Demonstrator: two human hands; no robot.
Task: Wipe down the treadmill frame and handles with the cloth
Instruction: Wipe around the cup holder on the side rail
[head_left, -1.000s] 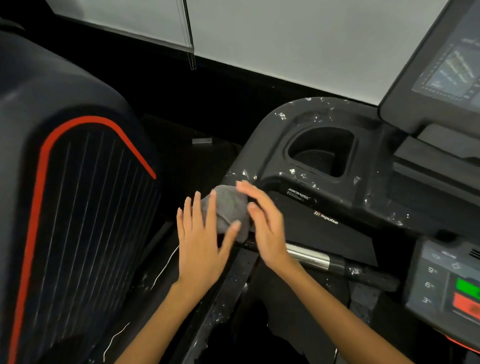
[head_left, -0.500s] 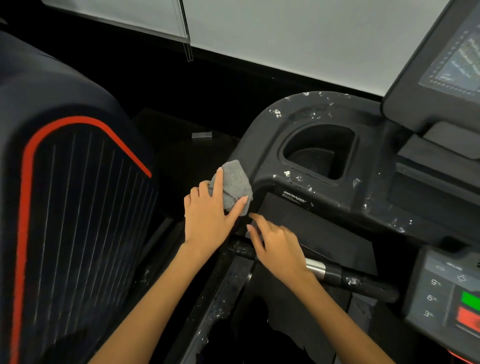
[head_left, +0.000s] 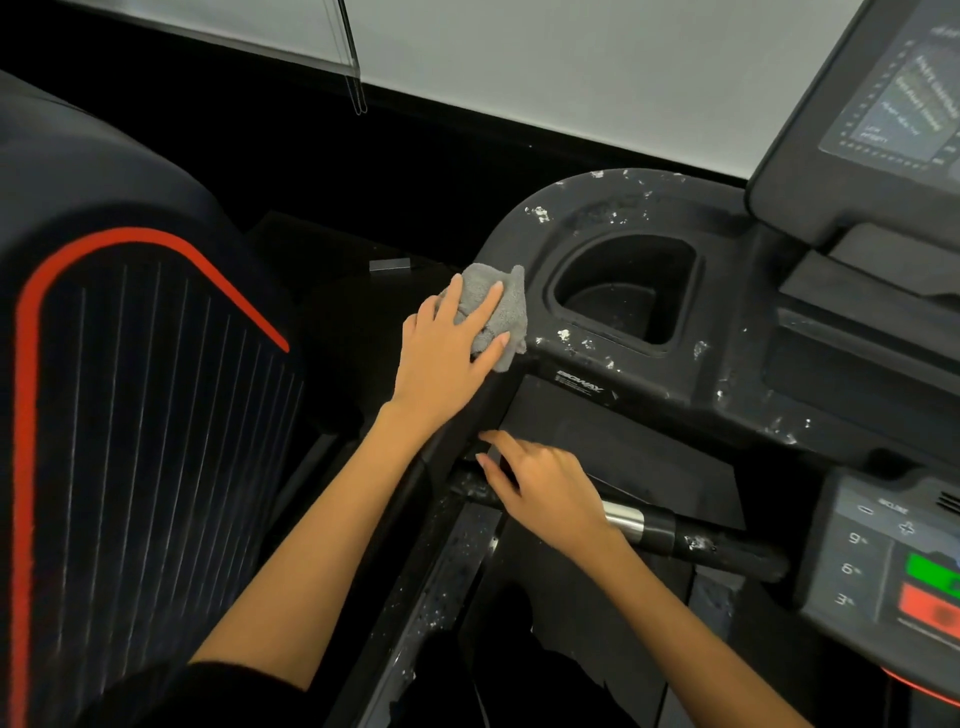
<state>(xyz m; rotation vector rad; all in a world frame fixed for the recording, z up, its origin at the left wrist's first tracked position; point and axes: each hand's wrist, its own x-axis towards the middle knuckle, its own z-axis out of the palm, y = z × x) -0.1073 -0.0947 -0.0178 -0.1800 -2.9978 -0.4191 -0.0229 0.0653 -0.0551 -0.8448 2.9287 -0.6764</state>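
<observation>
Head view: left hand (head_left: 448, 358) spread flat over a bunched gray cloth (head_left: 503, 306), fingers straight, pressing it against the left edge of the black treadmill frame (head_left: 524, 234), where white flecks dot the plastic. Just right of the cloth, a deep cup holder (head_left: 626, 288) sunk into the same frame. Nearer the body and to the right of the left wrist, right hand (head_left: 545, 491) resting on the handle (head_left: 691, 535), fingers loosely bent and pointing left, gripping nothing; a metal band on the handle showing just past the right wrist. Farther right of that hand, a control panel (head_left: 883, 561) with green and red buttons. Above it, beyond both hands, a tilted dark screen (head_left: 898, 104). Left of the left arm, another machine's dark cover (head_left: 130, 364) with a red outline and thin white stripes.
</observation>
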